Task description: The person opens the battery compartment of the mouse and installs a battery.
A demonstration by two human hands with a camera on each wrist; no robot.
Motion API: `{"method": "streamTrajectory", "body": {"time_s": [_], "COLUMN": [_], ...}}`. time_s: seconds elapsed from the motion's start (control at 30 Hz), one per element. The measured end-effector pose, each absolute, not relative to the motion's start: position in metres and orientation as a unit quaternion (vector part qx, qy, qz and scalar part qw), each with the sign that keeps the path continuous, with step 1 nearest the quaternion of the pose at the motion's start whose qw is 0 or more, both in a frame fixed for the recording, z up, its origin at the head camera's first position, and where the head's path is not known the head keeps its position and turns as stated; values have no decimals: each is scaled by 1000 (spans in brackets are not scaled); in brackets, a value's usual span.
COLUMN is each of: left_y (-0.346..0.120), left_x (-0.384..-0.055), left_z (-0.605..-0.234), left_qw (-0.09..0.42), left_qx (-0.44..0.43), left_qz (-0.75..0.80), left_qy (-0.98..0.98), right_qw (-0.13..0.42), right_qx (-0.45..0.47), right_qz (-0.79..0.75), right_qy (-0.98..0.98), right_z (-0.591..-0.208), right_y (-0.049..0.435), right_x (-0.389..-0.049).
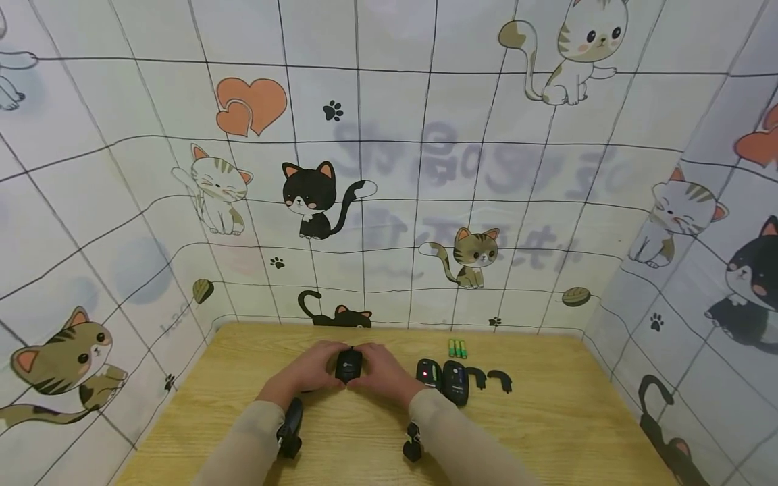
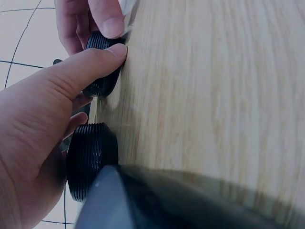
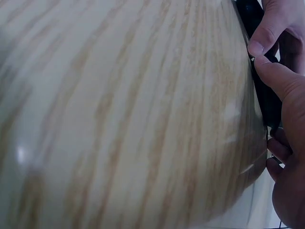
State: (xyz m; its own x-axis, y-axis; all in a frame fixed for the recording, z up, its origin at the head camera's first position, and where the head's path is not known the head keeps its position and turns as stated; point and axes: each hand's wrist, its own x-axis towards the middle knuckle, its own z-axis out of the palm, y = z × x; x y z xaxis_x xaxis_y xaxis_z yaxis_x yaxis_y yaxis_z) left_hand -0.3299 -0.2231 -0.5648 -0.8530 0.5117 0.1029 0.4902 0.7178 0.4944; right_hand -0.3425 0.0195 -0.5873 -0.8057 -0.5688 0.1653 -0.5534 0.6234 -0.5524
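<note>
Both hands meet at a small black rounded device [image 1: 348, 365] on the left-centre of the wooden table. My left hand [image 1: 315, 368] grips its left side, and my right hand [image 1: 384, 372] holds the right side. In the left wrist view the thumb lies on the device's ribbed edge [image 2: 99, 86]. A second black ribbed device [image 2: 90, 162] sits beside the left palm, mostly hidden in the head view. The right wrist view shows both thumbs close together at the near edge of the black device [image 3: 267, 102].
Right of the hands lie two black devices, one with a red light [image 1: 428, 372], the other a darker oval [image 1: 456, 383]. Two curved black pieces [image 1: 500, 380] lie beside them. Three green-and-gold batteries [image 1: 458, 349] lie behind. A cat-patterned sheet [image 1: 395, 223] surrounds the table [image 1: 547, 432].
</note>
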Motion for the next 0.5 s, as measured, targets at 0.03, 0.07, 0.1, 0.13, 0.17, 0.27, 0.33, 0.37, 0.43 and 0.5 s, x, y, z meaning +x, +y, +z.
{"method": "streamTrajectory", "body": {"time_s": [0.03, 0.07, 0.1, 0.13, 0.17, 0.27, 0.33, 0.37, 0.43, 0.5], "left_y": [-223, -222, -222, -222, -222, -221, -222, -221, -222, -223], "left_x": [-330, -330, -330, -330, -330, -330, -330, -330, -330, -329], "left_z": [-565, -565, -566, -566, -567, -568, -569, -569, -568, -567], "left_qw": [20, 20, 20, 20, 21, 25, 26, 24, 22, 16], "left_qx": [268, 266, 265, 265, 264, 268, 271, 275, 275, 274], "left_qz": [262, 262, 263, 263, 265, 268, 274, 279, 289, 305], "left_qy": [927, 928, 928, 927, 927, 925, 922, 920, 917, 912], "right_qw": [12, 11, 10, 9, 11, 20, 29, 32, 38, 41], "right_qx": [-312, -312, -312, -312, -311, -310, -308, -306, -305, -302], "right_qz": [-301, -299, -297, -296, -297, -311, -328, -337, -354, -365], "right_qy": [901, 902, 902, 903, 903, 898, 893, 890, 883, 880], "right_z": [-588, -589, -590, -591, -591, -592, -591, -590, -586, -582], "right_y": [19, 19, 19, 20, 20, 21, 22, 23, 24, 25], "right_x": [-343, -343, -344, -344, -344, -343, -341, -340, -338, -335]}}
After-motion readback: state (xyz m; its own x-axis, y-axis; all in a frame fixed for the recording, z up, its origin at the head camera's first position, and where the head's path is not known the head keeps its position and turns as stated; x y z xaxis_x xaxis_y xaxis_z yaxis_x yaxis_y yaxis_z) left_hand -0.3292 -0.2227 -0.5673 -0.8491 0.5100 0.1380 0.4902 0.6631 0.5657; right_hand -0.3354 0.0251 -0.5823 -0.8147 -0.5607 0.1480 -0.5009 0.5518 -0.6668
